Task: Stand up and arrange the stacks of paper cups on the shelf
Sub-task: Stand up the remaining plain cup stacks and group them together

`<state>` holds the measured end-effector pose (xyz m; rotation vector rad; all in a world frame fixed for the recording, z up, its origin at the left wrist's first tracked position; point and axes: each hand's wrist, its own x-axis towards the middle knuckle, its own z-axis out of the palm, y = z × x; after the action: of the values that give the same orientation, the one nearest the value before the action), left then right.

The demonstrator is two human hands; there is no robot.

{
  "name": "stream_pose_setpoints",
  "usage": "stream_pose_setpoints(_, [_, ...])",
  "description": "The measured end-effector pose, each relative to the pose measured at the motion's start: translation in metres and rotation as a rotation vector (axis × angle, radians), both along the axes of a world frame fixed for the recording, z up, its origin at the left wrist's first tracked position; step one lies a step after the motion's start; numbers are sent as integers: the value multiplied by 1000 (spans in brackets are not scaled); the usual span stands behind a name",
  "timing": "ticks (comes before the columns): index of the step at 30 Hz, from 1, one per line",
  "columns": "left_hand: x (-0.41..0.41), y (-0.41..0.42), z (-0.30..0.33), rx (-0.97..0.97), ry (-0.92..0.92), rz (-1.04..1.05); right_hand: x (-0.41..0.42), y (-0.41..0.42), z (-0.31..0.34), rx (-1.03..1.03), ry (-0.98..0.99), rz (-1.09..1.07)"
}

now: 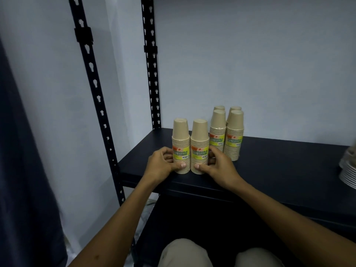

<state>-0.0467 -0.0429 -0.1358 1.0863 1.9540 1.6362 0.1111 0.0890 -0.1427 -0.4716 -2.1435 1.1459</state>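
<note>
head view: only one camera here, so everything below comes from it
step in hand: looks like the arranging part, the person squaring up two upright cup stacks near the front edge of the dark shelf (269, 170)
left hand (159, 166): curled round the left front stack (180, 145) low down, thumb pressed on the bottom rims, fingers wrapped behind
right hand (219, 168): same deal on the right front stack (199, 146), thumb in front near the base, fingers round the far side
front pair: standing between the two hands, touching each other side by side, yellow labels facing the camera
back stacks (226, 132): four more, upright, beyond the right hand in two close rows, wrapped in the same labels
next move: probably sliding the front pair back and rightward to line up with that group; keep them low and together so they don't topple, tall stacks tip easily
containers: every stack is cups nested upside down, so nothing sits inside that can be seen
plates (348, 170): a pale pile far off to the right of the right hand, partly cut off
uprights (150, 74): black slotted posts beyond the left hand
knees (221, 255): below the hands, so the person seems crouched or seated
</note>
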Motion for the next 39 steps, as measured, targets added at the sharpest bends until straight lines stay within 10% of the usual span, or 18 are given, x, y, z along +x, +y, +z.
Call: stream_pose_setpoints(39, [57,78,-2,-27,259,-90,67,47,2,0,-53,-339])
